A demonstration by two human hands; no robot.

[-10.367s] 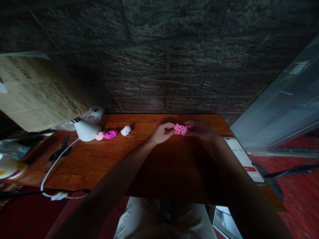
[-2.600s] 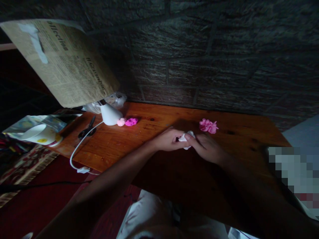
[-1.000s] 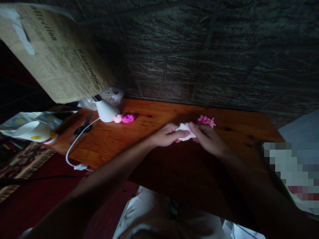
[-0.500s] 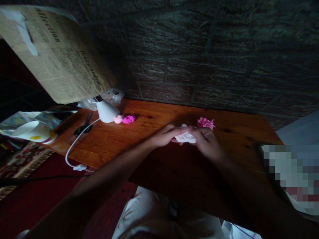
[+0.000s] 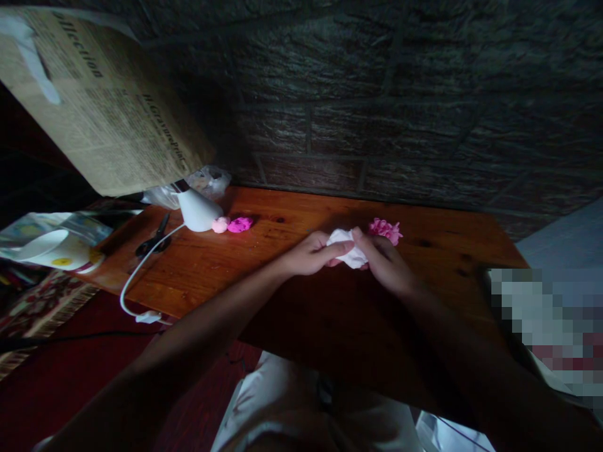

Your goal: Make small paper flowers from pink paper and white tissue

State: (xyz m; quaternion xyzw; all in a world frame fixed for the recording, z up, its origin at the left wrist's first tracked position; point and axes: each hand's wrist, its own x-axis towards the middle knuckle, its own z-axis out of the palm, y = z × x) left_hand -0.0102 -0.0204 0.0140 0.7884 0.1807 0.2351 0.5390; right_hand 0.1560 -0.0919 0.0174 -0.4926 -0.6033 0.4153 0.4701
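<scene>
Between my two hands is a soft, pale, crumpled piece (image 5: 354,256), whitish with a faint pink tint; I cannot tell whether it is paper or clay. My left hand (image 5: 313,253) grips its left side, the thumb lying across the front. From the right, my right hand (image 5: 384,257) pinches it with thumb and fingers. Just behind the right hand a pink ruffled flower (image 5: 386,230) rests on the wooden table (image 5: 301,210). Farther left, a light pink lump (image 5: 220,225) and a bright magenta lump (image 5: 240,225) lie side by side.
A lamp with a white base (image 5: 200,210) and newsprint shade (image 5: 103,107) stands at the left, its white cord (image 5: 129,276) hanging over the edge. Black scissors (image 5: 154,242) and a paper cup (image 5: 61,251) are nearby. A dark stone-patterned wall (image 5: 330,94) borders the back.
Both hands have shifted their hold, and more of the pale piece now shows above the left thumb. The whole view has slid slightly.
</scene>
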